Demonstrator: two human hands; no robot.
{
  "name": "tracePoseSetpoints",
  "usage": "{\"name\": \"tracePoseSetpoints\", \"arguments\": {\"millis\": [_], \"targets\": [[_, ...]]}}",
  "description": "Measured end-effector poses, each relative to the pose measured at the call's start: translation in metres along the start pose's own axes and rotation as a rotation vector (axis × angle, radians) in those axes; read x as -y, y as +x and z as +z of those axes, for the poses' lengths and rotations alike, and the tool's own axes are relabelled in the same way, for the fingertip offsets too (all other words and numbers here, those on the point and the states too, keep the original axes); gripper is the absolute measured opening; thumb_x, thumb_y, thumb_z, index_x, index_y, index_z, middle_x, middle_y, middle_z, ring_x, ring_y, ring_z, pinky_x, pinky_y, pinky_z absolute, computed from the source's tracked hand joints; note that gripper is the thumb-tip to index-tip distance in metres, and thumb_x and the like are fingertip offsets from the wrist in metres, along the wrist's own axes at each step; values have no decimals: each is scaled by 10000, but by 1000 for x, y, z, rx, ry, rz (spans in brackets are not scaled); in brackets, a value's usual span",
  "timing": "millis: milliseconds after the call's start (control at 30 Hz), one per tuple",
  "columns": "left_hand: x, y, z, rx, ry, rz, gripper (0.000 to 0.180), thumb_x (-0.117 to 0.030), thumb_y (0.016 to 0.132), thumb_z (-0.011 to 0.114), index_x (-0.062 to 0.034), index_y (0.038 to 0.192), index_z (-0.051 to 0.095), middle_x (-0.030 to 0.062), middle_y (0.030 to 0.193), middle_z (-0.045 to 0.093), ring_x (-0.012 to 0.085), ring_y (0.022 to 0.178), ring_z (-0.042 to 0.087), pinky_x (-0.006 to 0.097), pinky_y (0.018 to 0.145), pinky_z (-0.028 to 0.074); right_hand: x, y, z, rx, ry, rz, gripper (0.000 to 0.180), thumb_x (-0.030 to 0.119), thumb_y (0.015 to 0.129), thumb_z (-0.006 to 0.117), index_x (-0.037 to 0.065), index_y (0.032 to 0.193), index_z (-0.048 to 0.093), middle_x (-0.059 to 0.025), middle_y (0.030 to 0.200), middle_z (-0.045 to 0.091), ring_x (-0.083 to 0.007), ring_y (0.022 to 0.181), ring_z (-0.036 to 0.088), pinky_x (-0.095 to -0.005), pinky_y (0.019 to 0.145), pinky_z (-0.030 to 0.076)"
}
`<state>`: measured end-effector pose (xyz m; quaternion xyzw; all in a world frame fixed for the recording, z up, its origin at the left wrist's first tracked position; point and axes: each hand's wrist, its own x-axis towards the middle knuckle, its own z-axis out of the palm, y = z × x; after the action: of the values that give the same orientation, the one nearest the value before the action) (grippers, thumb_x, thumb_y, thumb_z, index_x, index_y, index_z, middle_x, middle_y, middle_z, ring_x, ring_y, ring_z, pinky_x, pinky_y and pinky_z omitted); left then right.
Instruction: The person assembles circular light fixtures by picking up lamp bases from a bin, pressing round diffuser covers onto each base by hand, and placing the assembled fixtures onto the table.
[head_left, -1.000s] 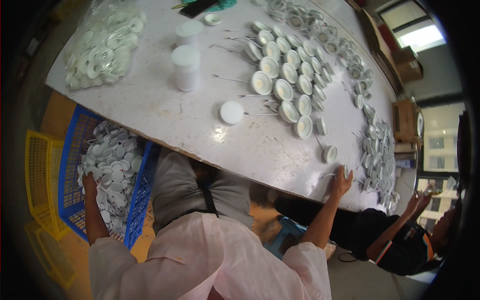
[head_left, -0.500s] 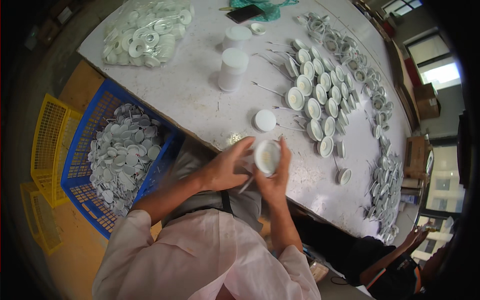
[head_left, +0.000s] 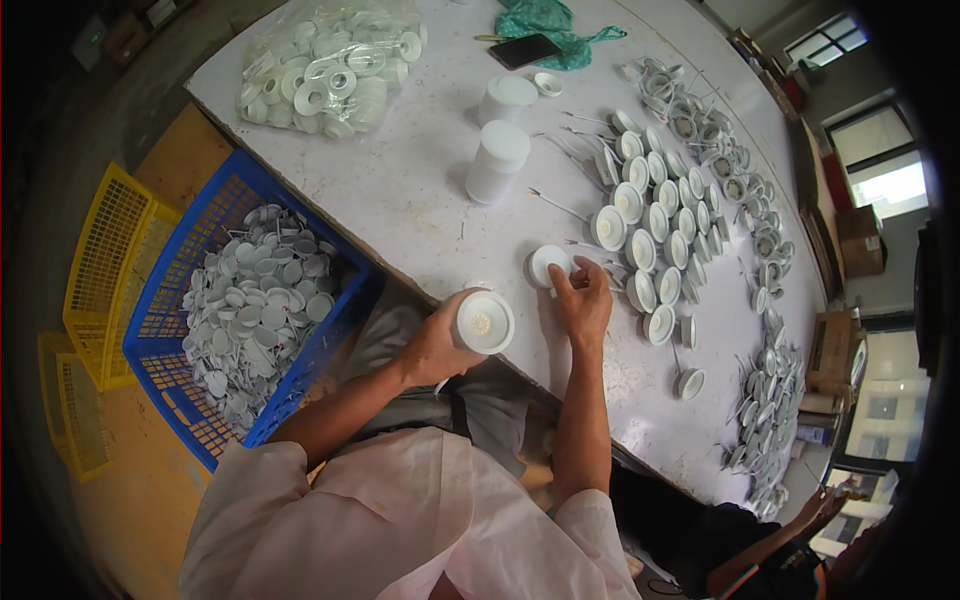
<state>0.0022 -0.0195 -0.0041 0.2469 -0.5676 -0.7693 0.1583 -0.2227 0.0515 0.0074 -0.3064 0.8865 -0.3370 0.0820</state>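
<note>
My left hand [head_left: 440,340] is closed around a round white LED downlight [head_left: 486,322], just over the table's near edge. The light's open face is turned up, showing a yellowish LED patch inside a white rim, and a short wire end hangs below the hand. To the right, my right hand [head_left: 586,300] has thumb and fingers at the edge of a white round diffuser disc [head_left: 548,264], pinching it. That disc tops a short stack on the table. Right beside the hand lie several white downlights [head_left: 641,250] in a cluster, wires pointing left.
Two stacks of white discs [head_left: 497,165] stand farther back. A clear bag of white rings [head_left: 330,75], a dark phone [head_left: 526,50] and a green bag [head_left: 560,30] lie beyond. A blue basket [head_left: 165,350] of wired parts stands left; another person [head_left: 770,540] works at lower right.
The downlight has passed from my right hand into my left and moved left. My right hand has reached forward to the white disc. The whole view has shifted slightly.
</note>
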Motion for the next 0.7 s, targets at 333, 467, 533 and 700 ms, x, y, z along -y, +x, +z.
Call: {"name": "tracePoseSetpoints", "arguments": {"millis": [333,467,533,700], "targets": [[-1,-4,-4,-11,25,4,740,47,754,667,-54,1401,322,73,1035,589,100,698,587,248,533,498,-30,15,5,-9,418,95,273,234,808,742,1,914,647,-26,728,612,-111,639,562,-245,597,460],[1,-2,-3,-12,-39,1,735,5,741,691,-49,1387,346,77,1055,592,106,671,589,260,553,507,-34,8,-2,47,743,218,151,169,862,692,61,877,588,0,695,564,-62,579,522,-194,492,399],[-3,0,-3,4,-28,6,735,58,750,662,-50,1395,326,82,1033,601,104,677,587,254,545,505,-31,-1,-8,82,1055,343,102,126,901,637,68,899,553,-13,726,573,-92,597,561,-199,505,443],[-6,7,0,13,-4,9,725,118,759,630,-49,1392,318,90,1023,623,100,684,591,243,535,502,-18,-27,-11,125,1254,408,91,65,910,597,29,993,582,-46,828,644,-102,634,599,-196,565,474]]}}
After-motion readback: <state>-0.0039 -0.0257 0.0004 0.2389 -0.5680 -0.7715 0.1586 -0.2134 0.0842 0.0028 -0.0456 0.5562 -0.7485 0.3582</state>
